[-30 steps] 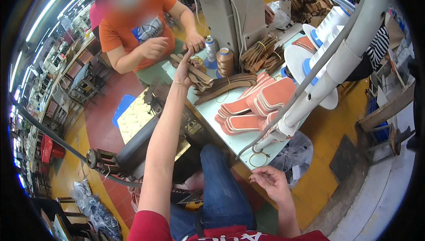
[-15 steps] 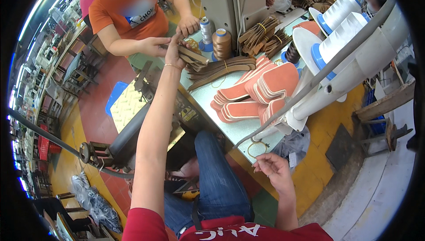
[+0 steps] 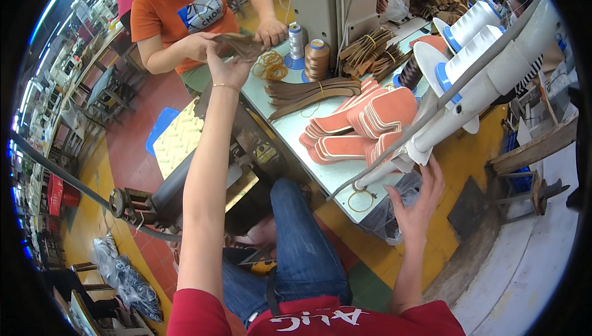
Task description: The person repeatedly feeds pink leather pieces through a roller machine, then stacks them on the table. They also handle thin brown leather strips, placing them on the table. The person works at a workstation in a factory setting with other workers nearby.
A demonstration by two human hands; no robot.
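My left hand point(image 3: 226, 72) is stretched far forward and grips a bundle of brown leather strips point(image 3: 239, 45). Part of its fingers is hidden by the strips. A co-worker's hand point(image 3: 198, 46) touches the bundle's left end, and that person's other hand point(image 3: 271, 32) rests by the table edge. My right hand point(image 3: 416, 203) is open, thumb and fingers apart, just below the lower end of a white metal arm point(image 3: 425, 145). A yellowish rubber band point(image 3: 361, 201) lies on the near corner of the table point(image 3: 296, 141), left of that hand.
Stacks of coral-pink padded pieces point(image 3: 364, 123) and banded brown strips point(image 3: 314, 92) lie on the table. Behind them stand thread cones point(image 3: 317, 58), loose rubber bands point(image 3: 269, 66) and a machine column point(image 3: 311, 15). Large white spools point(image 3: 472, 49) are at right; a dark machine cylinder point(image 3: 185, 172) is at left.
My right hand has left the rubber band on the table corner, opened, and moved up and right to the metal arm. The strips in my left hand have turned and lie more crosswise.
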